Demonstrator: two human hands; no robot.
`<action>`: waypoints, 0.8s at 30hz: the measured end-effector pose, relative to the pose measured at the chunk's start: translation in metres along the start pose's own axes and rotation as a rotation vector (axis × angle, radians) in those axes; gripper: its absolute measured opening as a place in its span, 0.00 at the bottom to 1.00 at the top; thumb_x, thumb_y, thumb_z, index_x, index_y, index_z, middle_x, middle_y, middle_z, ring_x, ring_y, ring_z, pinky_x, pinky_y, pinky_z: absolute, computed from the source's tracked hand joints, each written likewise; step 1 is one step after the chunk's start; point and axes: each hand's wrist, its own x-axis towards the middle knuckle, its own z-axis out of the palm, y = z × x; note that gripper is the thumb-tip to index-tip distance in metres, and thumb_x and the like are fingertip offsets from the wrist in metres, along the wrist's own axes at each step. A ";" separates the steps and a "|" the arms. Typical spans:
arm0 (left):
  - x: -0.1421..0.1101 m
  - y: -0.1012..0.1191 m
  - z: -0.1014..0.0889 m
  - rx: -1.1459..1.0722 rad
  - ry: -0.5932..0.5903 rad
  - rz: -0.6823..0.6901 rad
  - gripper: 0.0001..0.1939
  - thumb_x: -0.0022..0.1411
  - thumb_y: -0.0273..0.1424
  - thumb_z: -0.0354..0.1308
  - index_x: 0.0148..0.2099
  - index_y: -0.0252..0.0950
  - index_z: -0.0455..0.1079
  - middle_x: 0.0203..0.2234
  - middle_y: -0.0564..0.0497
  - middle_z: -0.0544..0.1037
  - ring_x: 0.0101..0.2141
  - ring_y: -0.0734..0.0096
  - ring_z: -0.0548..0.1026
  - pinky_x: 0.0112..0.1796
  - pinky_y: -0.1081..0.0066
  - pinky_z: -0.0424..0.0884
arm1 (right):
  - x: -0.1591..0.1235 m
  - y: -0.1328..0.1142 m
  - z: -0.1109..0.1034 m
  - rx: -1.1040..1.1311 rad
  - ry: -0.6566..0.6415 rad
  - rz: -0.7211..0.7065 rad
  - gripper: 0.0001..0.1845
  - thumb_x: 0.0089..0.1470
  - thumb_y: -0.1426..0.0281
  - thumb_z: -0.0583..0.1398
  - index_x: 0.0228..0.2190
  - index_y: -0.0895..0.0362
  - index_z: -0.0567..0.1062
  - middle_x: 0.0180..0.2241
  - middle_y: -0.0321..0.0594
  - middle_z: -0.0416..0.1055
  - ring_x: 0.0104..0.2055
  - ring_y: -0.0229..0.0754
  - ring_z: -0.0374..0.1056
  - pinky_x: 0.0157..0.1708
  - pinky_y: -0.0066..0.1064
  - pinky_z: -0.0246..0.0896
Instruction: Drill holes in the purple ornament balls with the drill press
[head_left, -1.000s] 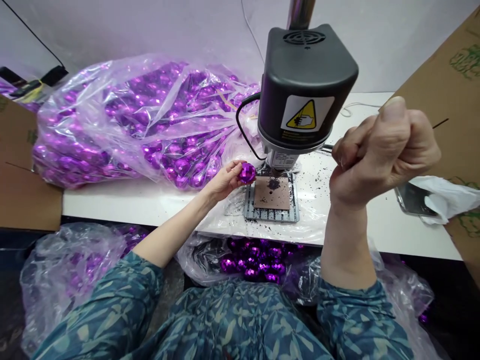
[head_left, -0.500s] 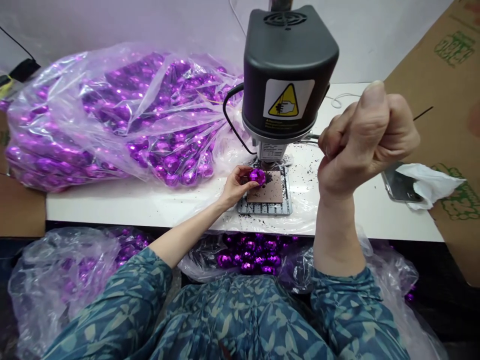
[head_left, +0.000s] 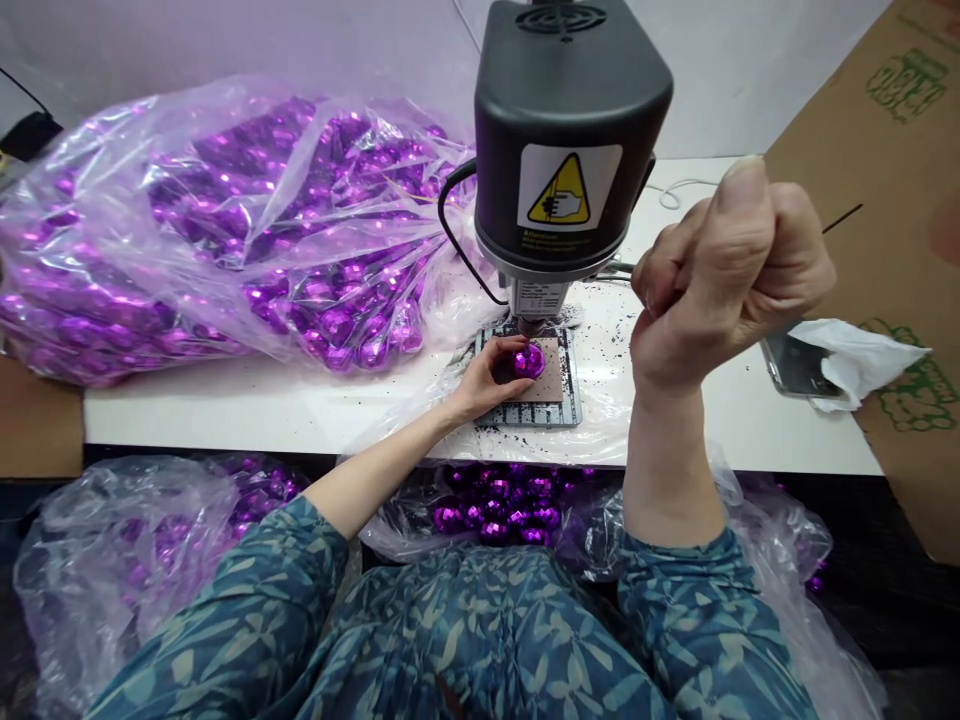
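My left hand (head_left: 487, 382) grips a shiny purple faceted ball (head_left: 529, 360) between thumb and fingers. The ball is over a brown square board (head_left: 551, 385) on the slotted metal base (head_left: 570, 412), directly beneath the chuck of a black bench drill press (head_left: 574, 110). Whether a bit touches the ball is too small to tell. Raised on the right, my right hand (head_left: 731, 275) is closed in a fist around the press's lever (head_left: 621, 267); most of the lever is hidden by the fingers.
A large clear bag of purple balls (head_left: 300, 220) lies left on the white table (head_left: 225, 415). More balls (head_left: 502, 505) sit in plastic below the table edge. At right are a phone (head_left: 795, 365), a white tissue (head_left: 859, 360) and cardboard (head_left: 885, 150). Dark shavings surround the base.
My left hand has shifted the ball a little right, placing it under the chuck. My right hand keeps its grip at about the same height. The whole view has moved slightly.
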 end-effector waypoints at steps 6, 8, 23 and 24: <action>0.001 -0.002 0.001 -0.002 0.030 -0.034 0.32 0.56 0.47 0.75 0.55 0.38 0.70 0.55 0.40 0.77 0.57 0.53 0.76 0.63 0.48 0.70 | -0.006 -0.002 -0.003 -0.082 0.018 0.039 0.30 0.62 0.53 0.58 0.21 0.53 0.48 0.13 0.28 0.45 0.14 0.28 0.46 0.17 0.30 0.42; 0.000 -0.001 0.001 -0.013 0.028 -0.034 0.32 0.56 0.47 0.75 0.56 0.37 0.69 0.55 0.40 0.77 0.58 0.53 0.76 0.63 0.49 0.70 | -0.011 -0.003 -0.005 -0.086 0.030 0.041 0.30 0.63 0.54 0.58 0.21 0.53 0.47 0.14 0.28 0.43 0.14 0.26 0.46 0.16 0.29 0.42; 0.001 -0.005 0.002 -0.022 0.016 -0.027 0.33 0.57 0.49 0.74 0.56 0.38 0.67 0.55 0.39 0.78 0.58 0.52 0.77 0.63 0.49 0.70 | -0.033 0.025 -0.017 0.083 0.016 -0.315 0.27 0.63 0.72 0.56 0.24 0.58 0.41 0.14 0.28 0.37 0.12 0.21 0.42 0.14 0.17 0.44; 0.001 -0.006 0.002 -0.021 0.017 -0.026 0.33 0.57 0.49 0.74 0.56 0.38 0.67 0.55 0.39 0.78 0.58 0.52 0.77 0.63 0.49 0.70 | -0.035 0.027 -0.019 0.070 0.015 -0.330 0.27 0.63 0.72 0.56 0.24 0.57 0.41 0.13 0.27 0.37 0.12 0.21 0.41 0.14 0.17 0.44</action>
